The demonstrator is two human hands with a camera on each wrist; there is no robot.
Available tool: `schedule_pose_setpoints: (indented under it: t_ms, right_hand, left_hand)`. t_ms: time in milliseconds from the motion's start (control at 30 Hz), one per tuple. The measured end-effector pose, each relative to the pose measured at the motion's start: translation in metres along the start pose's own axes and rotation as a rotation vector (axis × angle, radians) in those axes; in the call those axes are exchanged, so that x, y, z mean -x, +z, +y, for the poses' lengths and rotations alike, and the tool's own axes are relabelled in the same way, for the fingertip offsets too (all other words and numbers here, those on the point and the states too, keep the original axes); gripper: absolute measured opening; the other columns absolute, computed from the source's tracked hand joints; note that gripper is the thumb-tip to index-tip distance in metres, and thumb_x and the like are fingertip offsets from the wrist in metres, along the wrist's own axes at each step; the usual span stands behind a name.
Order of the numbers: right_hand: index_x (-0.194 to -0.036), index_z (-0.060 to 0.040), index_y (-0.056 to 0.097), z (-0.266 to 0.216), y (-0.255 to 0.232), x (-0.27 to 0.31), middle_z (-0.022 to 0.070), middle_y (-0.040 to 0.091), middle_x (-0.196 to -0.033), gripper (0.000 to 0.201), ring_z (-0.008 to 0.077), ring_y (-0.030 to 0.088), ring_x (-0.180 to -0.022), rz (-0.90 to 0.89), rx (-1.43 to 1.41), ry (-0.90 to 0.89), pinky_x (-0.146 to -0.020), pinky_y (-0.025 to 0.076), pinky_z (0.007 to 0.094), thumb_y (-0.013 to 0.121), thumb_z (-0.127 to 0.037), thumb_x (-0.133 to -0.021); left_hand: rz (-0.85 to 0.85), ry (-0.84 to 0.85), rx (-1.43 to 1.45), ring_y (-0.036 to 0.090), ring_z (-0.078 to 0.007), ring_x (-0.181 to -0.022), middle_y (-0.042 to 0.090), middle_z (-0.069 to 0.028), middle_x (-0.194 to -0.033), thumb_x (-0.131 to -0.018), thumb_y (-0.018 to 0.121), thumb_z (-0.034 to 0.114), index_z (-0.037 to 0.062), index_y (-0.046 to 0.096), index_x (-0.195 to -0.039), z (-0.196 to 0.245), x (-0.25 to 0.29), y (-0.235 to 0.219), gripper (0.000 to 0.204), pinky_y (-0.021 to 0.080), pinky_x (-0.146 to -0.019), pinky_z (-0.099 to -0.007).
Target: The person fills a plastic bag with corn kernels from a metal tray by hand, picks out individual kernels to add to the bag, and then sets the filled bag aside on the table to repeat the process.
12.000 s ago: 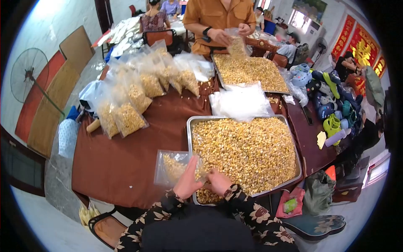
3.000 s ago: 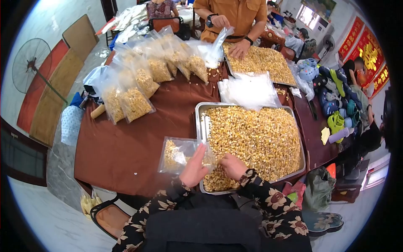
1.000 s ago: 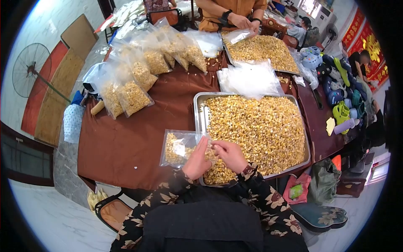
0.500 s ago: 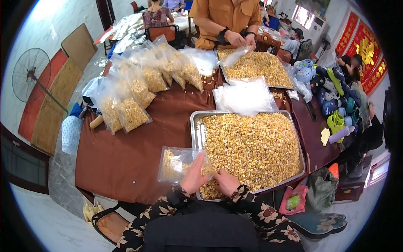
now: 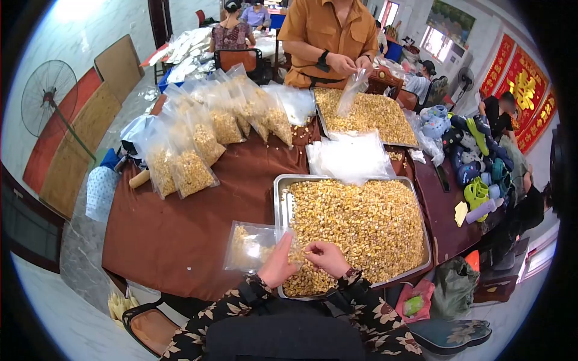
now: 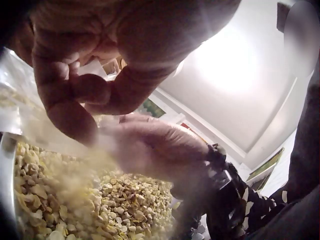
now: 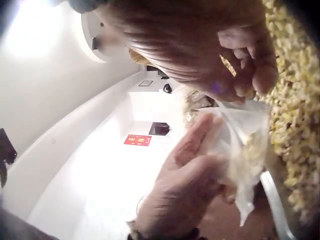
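One clear bag (image 5: 241, 256) lies flat on the brown cloth (image 5: 174, 240), near side, L of the near tray (image 5: 278, 210), w/ its R end over the tray's L rim. That end is partly hidden behind the L hand (image 5: 277, 265); in the L wrist view it's blurred, & glare on the plastic hides some of the contents.

L hand grips the bag's R end, thumb on one side & fingers on the other, per R wrist view. R hand (image 5: 328, 257) is just R of it, over the tray: fingers curled, tips close together; can't tell if they pinch a kernel or the bag's edge.

Bag looks thin, see-through, wrinkled at the gripped end, part-filled w/ pale yellow kernels, mostly toward its L end. Near tray is shiny metal, heaped w/ yellow & tan kernels (image 5: 361, 222); a strip of bare metal shows at far L.

Filled bags (image 5: 194, 171) lean together in a row, far L; rear ones mostly hidden by front ones. Stack of flat bags (image 5: 349, 157) sits at the near tray's far edge. Beyond, a person in an orange-brown shirt (image 5: 331, 36), head cut off at top, holds another bag (image 5: 352, 93) over the far tray (image 5: 320, 117).

Red banners (image 5: 522, 90), far R, carry gold characters, too small to read.
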State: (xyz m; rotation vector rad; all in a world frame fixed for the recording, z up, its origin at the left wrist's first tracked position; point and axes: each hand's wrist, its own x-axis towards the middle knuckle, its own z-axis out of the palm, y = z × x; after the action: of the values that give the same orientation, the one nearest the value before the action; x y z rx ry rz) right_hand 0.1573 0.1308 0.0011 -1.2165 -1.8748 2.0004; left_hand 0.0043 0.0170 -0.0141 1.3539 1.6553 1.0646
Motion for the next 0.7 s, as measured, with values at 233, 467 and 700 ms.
schedule_pose_setpoints:
  t_ms: [233,467,700]
  right_hand:
    - [-0.105,0.0014,0.062,-0.006,0.031,-0.011,0.0113,0.066,-0.09,0.026,0.018,0.063,-0.078,0.041,0.527,-0.445,-0.071,0.05,0.0297,0.06,-0.013,-0.083]
    - [-0.099,-0.0014,0.065,-0.003,0.009,-0.014,0.0133,0.065,-0.091,0.022,0.0253,0.063,-0.08,0.224,0.511,-0.317,-0.073,0.05,0.032,0.062,-0.013,-0.08]
    - [-0.115,-0.0077,0.057,0.025,0.001,-0.019,0.0151,0.053,-0.117,0.047,0.0316,0.058,-0.096,0.063,1.142,-0.519,-0.081,0.047,0.0404,0.071,-0.028,-0.075]
  left_hand:
    - [-0.022,-0.004,0.085,0.022,-0.0393,-0.135,0.021,-0.0293,-0.144,-0.071,0.058,0.002,-0.0059,0.015,-0.141,-0.007,-0.002,0.0,0.082,0.025,-0.11,-0.0364]
    - [0.008,-0.025,0.023,0.021,-0.0402,-0.136,0.021,-0.0318,-0.143,-0.072,0.059,0.004,-0.0073,0.013,-0.141,-0.007,-0.001,-0.003,0.084,0.023,-0.111,-0.0376]
    - [0.069,0.021,0.007,0.024,-0.0418,-0.134,0.023,-0.0321,-0.142,-0.072,0.059,0.006,-0.0027,0.016,-0.142,-0.006,-0.001,-0.003,0.082,0.029,-0.107,-0.0398]
